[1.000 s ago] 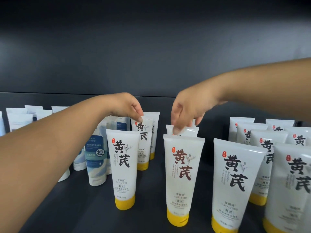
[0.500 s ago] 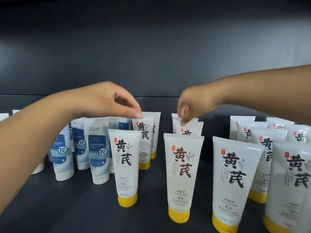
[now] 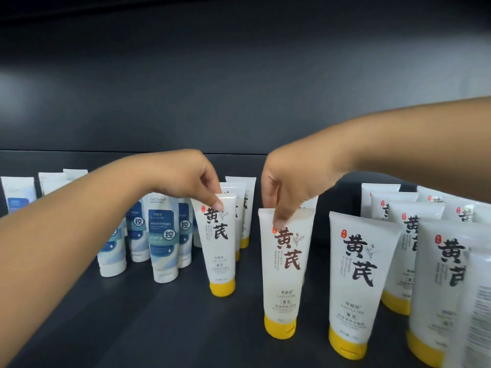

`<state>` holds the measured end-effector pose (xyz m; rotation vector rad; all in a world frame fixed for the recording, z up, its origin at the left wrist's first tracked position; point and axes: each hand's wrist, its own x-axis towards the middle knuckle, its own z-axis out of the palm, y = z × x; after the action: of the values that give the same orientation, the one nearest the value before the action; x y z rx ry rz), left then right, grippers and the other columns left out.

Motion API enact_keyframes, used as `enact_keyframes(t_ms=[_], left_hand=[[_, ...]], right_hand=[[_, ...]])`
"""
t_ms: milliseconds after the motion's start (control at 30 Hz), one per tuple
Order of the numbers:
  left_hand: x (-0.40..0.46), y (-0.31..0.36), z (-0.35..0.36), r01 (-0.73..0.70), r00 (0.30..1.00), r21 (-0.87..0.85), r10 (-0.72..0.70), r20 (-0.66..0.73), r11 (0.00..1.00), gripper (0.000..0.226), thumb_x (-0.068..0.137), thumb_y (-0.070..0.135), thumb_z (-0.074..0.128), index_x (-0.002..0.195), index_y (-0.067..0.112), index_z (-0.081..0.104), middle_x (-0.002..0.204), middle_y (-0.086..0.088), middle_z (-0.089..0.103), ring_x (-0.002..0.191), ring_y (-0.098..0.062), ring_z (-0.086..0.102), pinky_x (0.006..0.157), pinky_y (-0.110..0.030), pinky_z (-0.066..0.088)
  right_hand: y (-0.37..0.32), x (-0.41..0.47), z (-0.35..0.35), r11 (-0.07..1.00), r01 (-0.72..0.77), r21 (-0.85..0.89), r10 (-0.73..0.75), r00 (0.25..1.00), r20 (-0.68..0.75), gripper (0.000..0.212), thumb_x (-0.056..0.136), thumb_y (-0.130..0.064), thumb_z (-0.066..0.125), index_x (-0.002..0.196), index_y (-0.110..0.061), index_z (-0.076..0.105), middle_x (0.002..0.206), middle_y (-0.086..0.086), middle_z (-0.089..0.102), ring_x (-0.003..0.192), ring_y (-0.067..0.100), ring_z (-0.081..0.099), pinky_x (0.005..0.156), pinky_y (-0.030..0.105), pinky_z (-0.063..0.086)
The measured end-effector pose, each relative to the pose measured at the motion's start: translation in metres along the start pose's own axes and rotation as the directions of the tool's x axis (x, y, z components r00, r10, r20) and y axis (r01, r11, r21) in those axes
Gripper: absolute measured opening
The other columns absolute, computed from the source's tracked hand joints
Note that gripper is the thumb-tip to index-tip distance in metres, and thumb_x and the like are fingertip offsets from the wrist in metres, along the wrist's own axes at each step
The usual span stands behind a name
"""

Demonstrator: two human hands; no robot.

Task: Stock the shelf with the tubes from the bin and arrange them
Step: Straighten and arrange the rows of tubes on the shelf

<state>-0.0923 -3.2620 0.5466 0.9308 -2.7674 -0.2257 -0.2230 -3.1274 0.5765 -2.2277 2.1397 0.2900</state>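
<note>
White tubes with yellow caps and dark characters stand cap-down on a dark shelf (image 3: 159,320). My left hand (image 3: 186,176) pinches the top edge of the front tube of the left row (image 3: 219,248). My right hand (image 3: 288,187) pinches the top edge of the front tube of the middle row (image 3: 285,269). More tubes of the same kind stand behind both, partly hidden by my hands. To the right stand another front tube (image 3: 358,282) and several more behind it.
A group of white tubes with blue labels (image 3: 162,235) stands at the left, with more white tubes (image 3: 18,192) behind them. The shelf's dark back wall (image 3: 239,88) rises behind everything. Bare shelf surface lies along the front left.
Both hands have come forward from the tubes in the second rank to the front tubes and now pinch their top edges. The view has shifted slightly.
</note>
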Motion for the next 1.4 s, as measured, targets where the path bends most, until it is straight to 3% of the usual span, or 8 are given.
enact_keyframes(t_ms=[233, 467, 567, 700, 867, 1033, 1200, 1400], left_hand=[[0.022, 0.004, 0.008, 0.034, 0.999, 0.033, -0.034, -0.009, 0.999, 0.007, 0.073, 0.030, 0.074, 0.069, 0.026, 0.069, 0.070, 0.015, 0.062, 0.070, -0.009, 0.054, 0.076, -0.024, 0.044], [0.009, 0.001, -0.007, 0.001, 0.997, -0.098, -0.009, -0.079, 0.995, 0.053, 0.083, 0.008, 0.062, 0.039, 0.038, 0.060, 0.048, 0.021, 0.060, 0.057, 0.000, 0.053, 0.060, -0.013, 0.042], [-0.007, -0.014, -0.011, -0.058, 0.992, -0.156, 0.040, -0.116, 0.986, 0.035, 0.080, 0.016, 0.069, 0.058, 0.044, 0.064, 0.061, 0.030, 0.064, 0.057, 0.019, 0.054, 0.060, -0.001, 0.039], [-0.026, -0.029, -0.014, -0.023, 0.994, -0.234, -0.004, -0.113, 0.972, 0.013, 0.069, 0.031, 0.078, 0.074, 0.040, 0.071, 0.089, 0.021, 0.071, 0.079, 0.018, 0.060, 0.067, 0.004, 0.040], [-0.045, -0.026, -0.016, -0.036, 0.997, -0.364, 0.008, -0.079, 0.931, 0.078, 0.016, 0.080, 0.070, 0.083, 0.040, 0.074, 0.092, 0.020, 0.072, 0.089, 0.008, 0.064, 0.084, -0.015, 0.044], [-0.043, 0.007, 0.002, -0.050, 0.996, -0.197, 0.034, -0.088, 0.979, 0.010, 0.067, 0.044, 0.071, 0.076, 0.039, 0.070, 0.084, 0.028, 0.069, 0.084, 0.013, 0.061, 0.077, -0.006, 0.040], [-0.036, 0.017, 0.020, -0.049, 0.993, -0.095, 0.039, -0.109, 0.994, 0.007, 0.077, 0.033, 0.070, 0.073, 0.037, 0.067, 0.089, 0.013, 0.071, 0.089, -0.007, 0.062, 0.081, -0.022, 0.044], [-0.038, 0.009, 0.010, -0.022, 0.998, -0.146, 0.013, -0.064, 0.989, 0.007, 0.074, 0.031, 0.072, 0.071, 0.037, 0.070, 0.079, 0.023, 0.071, 0.082, 0.002, 0.062, 0.080, -0.015, 0.043]], right_hand=[[-0.013, 0.015, -0.001, 0.995, 0.082, 0.056, -0.078, 0.995, -0.059, 0.020, 0.078, -0.026, 0.072, 0.065, -0.028, 0.057, 0.075, -0.006, 0.062, 0.063, 0.009, 0.055, 0.062, 0.017, 0.047], [-0.028, 0.043, -0.002, 0.991, 0.099, 0.087, -0.090, 0.990, -0.105, 0.014, 0.082, -0.025, 0.068, 0.081, -0.024, 0.054, 0.055, -0.009, 0.053, 0.055, 0.004, 0.049, 0.057, 0.019, 0.044], [-0.029, 0.046, -0.003, 0.993, 0.080, 0.082, -0.071, 0.992, -0.105, 0.020, 0.085, -0.027, 0.066, 0.069, -0.023, 0.053, 0.040, -0.012, 0.053, 0.050, 0.002, 0.050, 0.054, 0.019, 0.043], [-0.019, 0.031, -0.010, 0.994, 0.044, 0.099, -0.031, 0.991, -0.130, 0.016, 0.087, -0.031, 0.062, 0.078, -0.017, 0.064, 0.067, -0.009, 0.062, 0.056, -0.002, 0.058, 0.065, 0.018, 0.051], [0.006, 0.000, -0.016, 0.988, -0.112, 0.104, 0.125, 0.982, -0.139, 0.025, 0.084, -0.038, 0.063, 0.072, -0.016, 0.063, 0.072, -0.006, 0.065, 0.070, 0.008, 0.062, 0.069, 0.022, 0.053], [0.031, -0.031, 0.003, 0.936, -0.347, 0.057, 0.341, 0.935, 0.101, 0.026, 0.077, -0.043, 0.067, 0.074, -0.017, 0.065, 0.069, -0.005, 0.066, 0.068, 0.012, 0.062, 0.062, 0.022, 0.052], [0.040, -0.041, 0.016, 0.928, -0.334, 0.167, 0.314, 0.940, 0.133, 0.019, 0.080, -0.015, 0.070, 0.062, -0.018, 0.065, 0.065, -0.003, 0.071, 0.057, 0.008, 0.066, 0.063, 0.022, 0.056], [0.032, -0.025, 0.015, 0.934, -0.292, 0.207, 0.299, 0.954, 0.000, 0.012, 0.082, -0.014, 0.068, 0.076, -0.023, 0.063, 0.082, -0.005, 0.068, 0.050, 0.001, 0.063, 0.073, 0.029, 0.055]])
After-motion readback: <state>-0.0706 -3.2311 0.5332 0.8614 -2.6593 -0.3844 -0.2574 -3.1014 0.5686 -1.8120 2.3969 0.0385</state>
